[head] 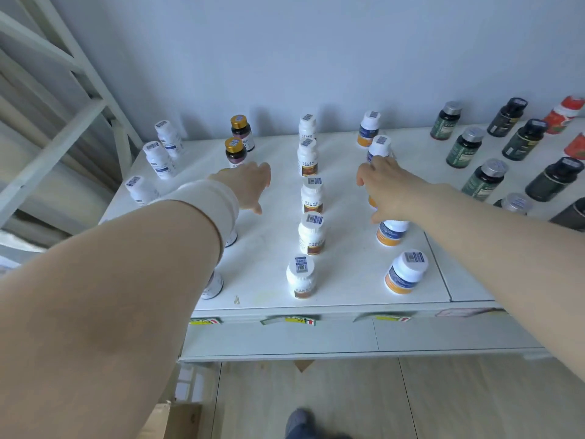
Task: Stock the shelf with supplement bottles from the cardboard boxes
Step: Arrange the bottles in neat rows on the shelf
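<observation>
Against the pale wall [285,42], bottles [311,198] line a white shelf [272,248].

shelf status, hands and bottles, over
Left hand low over the gold-cap bottles, grip hidden. Right hand over the orange-band bottles, grip hidden. Bottles upright in rows on the shelf; nothing blocking.

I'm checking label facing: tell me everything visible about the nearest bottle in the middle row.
The nearest middle-row bottle is white, plastic-looking, with a white cap carrying a blue-and-white code sticker. A brownish band rings its base; the print is unreadable. It stands upright near the front edge of the shelf, first of five in line. Only the shelf touches it.
</observation>
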`<state>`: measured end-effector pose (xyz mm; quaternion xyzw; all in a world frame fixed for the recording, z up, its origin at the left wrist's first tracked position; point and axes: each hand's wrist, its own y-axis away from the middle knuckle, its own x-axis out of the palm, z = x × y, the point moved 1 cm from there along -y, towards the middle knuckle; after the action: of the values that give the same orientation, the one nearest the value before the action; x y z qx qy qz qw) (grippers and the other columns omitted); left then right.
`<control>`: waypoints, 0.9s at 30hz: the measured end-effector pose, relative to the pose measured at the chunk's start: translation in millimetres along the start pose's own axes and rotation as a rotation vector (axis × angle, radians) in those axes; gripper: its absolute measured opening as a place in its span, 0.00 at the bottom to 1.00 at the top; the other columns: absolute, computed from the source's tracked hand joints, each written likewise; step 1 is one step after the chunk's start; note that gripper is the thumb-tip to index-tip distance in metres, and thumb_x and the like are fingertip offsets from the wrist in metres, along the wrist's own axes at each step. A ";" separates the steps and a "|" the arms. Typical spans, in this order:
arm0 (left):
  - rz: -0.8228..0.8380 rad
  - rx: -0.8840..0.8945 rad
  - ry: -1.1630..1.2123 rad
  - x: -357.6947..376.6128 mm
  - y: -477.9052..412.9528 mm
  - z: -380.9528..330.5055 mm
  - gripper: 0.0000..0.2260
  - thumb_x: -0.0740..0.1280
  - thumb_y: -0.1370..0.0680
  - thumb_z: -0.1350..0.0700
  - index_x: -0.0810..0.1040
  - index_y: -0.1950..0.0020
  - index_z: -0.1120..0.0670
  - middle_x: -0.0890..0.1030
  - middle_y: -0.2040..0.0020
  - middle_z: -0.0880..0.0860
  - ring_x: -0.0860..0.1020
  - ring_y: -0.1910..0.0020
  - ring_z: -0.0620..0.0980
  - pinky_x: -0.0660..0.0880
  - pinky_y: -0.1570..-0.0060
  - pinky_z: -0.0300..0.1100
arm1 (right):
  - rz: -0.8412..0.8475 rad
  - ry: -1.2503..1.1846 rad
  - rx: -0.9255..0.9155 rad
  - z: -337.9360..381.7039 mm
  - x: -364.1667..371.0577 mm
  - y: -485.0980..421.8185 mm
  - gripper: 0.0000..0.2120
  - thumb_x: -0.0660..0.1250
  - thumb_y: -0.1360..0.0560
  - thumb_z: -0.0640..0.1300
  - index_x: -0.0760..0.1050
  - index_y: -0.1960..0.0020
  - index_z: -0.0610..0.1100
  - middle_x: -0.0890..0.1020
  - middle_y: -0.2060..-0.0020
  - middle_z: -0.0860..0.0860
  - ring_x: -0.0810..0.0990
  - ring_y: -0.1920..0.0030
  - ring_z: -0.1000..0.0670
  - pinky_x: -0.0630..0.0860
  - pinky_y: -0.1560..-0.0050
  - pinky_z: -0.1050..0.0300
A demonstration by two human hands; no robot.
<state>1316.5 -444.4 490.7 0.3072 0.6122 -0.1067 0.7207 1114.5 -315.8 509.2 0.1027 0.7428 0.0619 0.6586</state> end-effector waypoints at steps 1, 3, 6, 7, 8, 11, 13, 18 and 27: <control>-0.003 0.009 -0.005 1.5 1.9 0.4 0.24 0.74 0.30 0.54 0.66 0.39 0.54 0.72 0.41 0.55 0.75 0.46 0.60 0.74 0.45 0.57 | 0.006 -0.011 0.004 3.4 1.0 2.8 0.33 0.75 0.34 0.43 0.62 0.36 0.37 0.67 0.39 0.39 0.66 0.37 0.40 0.69 0.39 0.49; -0.011 0.041 -0.018 4.1 3.1 -0.2 0.25 0.74 0.29 0.54 0.66 0.39 0.56 0.72 0.41 0.56 0.74 0.46 0.59 0.73 0.44 0.56 | 0.010 -0.037 0.018 9.8 2.6 7.9 0.33 0.75 0.34 0.43 0.62 0.36 0.37 0.66 0.39 0.39 0.66 0.37 0.40 0.69 0.39 0.51; -0.008 0.092 -0.010 8.5 1.7 -3.2 0.25 0.74 0.29 0.54 0.66 0.38 0.58 0.71 0.40 0.58 0.74 0.44 0.59 0.73 0.46 0.51 | 0.030 -0.044 0.051 18.2 8.0 11.9 0.33 0.74 0.33 0.44 0.62 0.35 0.37 0.66 0.38 0.39 0.66 0.37 0.40 0.67 0.40 0.52; -0.002 0.108 -0.003 10.8 0.8 -3.9 0.25 0.74 0.29 0.55 0.66 0.39 0.58 0.72 0.40 0.58 0.74 0.44 0.59 0.73 0.46 0.51 | 0.040 -0.054 0.067 20.9 10.6 13.0 0.33 0.74 0.33 0.44 0.62 0.35 0.37 0.66 0.38 0.39 0.66 0.37 0.40 0.67 0.40 0.51; -0.002 0.120 0.000 12.6 0.4 -4.2 0.24 0.74 0.29 0.55 0.66 0.39 0.59 0.72 0.40 0.58 0.74 0.44 0.59 0.73 0.45 0.52 | 0.045 -0.067 0.083 23.2 12.9 13.5 0.33 0.75 0.33 0.44 0.62 0.35 0.37 0.66 0.38 0.40 0.66 0.37 0.40 0.68 0.40 0.50; 0.000 0.137 0.004 19.3 1.6 -3.0 0.24 0.73 0.28 0.55 0.66 0.38 0.58 0.72 0.40 0.58 0.74 0.44 0.58 0.73 0.44 0.51 | 0.040 -0.093 0.090 31.1 21.0 16.0 0.32 0.75 0.33 0.44 0.63 0.36 0.37 0.68 0.40 0.40 0.67 0.38 0.40 0.71 0.40 0.49; 0.014 0.151 0.003 24.6 3.4 -3.5 0.24 0.73 0.29 0.55 0.66 0.38 0.58 0.72 0.41 0.57 0.74 0.44 0.58 0.73 0.43 0.53 | 0.035 -0.099 0.086 36.6 26.4 19.9 0.31 0.74 0.33 0.45 0.63 0.36 0.37 0.68 0.40 0.40 0.68 0.38 0.41 0.69 0.42 0.51; -0.002 0.154 0.047 24.0 3.5 -2.1 0.24 0.74 0.29 0.55 0.67 0.38 0.58 0.73 0.41 0.57 0.74 0.44 0.58 0.73 0.42 0.53 | 0.017 -0.174 0.076 43.7 35.6 24.5 0.31 0.74 0.32 0.45 0.63 0.36 0.37 0.68 0.40 0.40 0.68 0.39 0.41 0.68 0.41 0.52; -0.017 0.168 0.134 52.2 -15.4 -15.6 0.24 0.74 0.30 0.54 0.67 0.39 0.56 0.73 0.41 0.56 0.74 0.44 0.58 0.72 0.43 0.54 | -0.005 -0.339 0.073 55.7 73.8 6.4 0.30 0.75 0.33 0.46 0.64 0.38 0.37 0.69 0.41 0.41 0.68 0.40 0.41 0.70 0.41 0.49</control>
<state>1307.5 -436.0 435.5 0.3676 0.6505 -0.1430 0.6490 1161.9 -294.7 432.4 0.1335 0.6231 0.0149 0.7705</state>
